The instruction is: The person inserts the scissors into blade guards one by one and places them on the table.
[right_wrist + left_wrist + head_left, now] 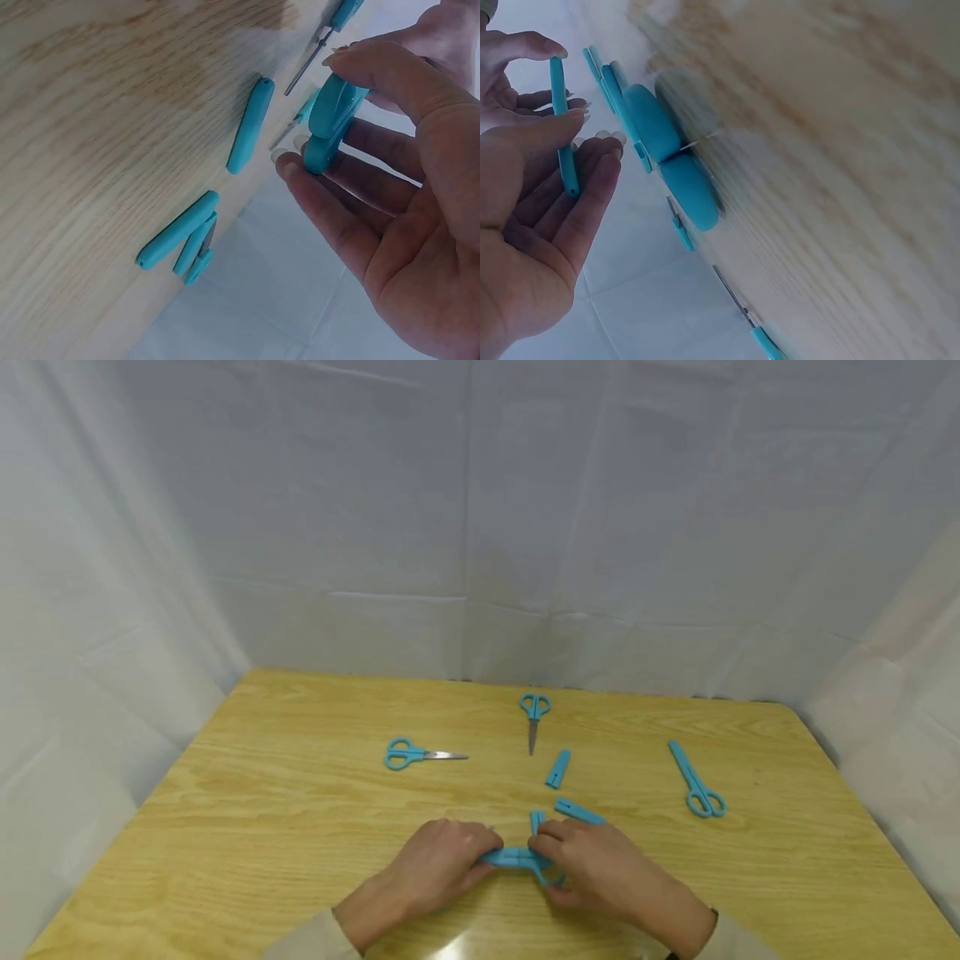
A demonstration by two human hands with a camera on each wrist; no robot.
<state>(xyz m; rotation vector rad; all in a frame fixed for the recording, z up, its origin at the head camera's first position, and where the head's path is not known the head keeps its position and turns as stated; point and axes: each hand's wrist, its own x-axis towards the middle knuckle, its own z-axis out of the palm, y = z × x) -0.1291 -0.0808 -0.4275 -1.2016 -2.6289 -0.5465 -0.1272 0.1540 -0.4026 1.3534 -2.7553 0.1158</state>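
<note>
Blue-handled scissors in a blue blade cover [513,857] lie level between both hands, low over the near part of the table. My left hand [450,858] pinches the covered blade end between thumb and fingers; the cover [568,169] shows edge-on in the left wrist view. My right hand [600,868] grips the handle loops [334,112], thumb on one side and fingers on the other. Close by my left hand, another pair of scissors [690,191] lies on the table, mostly hidden in the head view. A loose blade cover [537,820] lies just beyond the right fingertips.
Two more loose covers lie farther out, one angled [558,768] and one [577,810] near the right knuckles. Bare-bladed scissors lie at the left [408,754] and far middle [534,710]. Sheathed scissors [697,785] rest at the right. White cloth [465,527] surrounds the wooden table [262,802].
</note>
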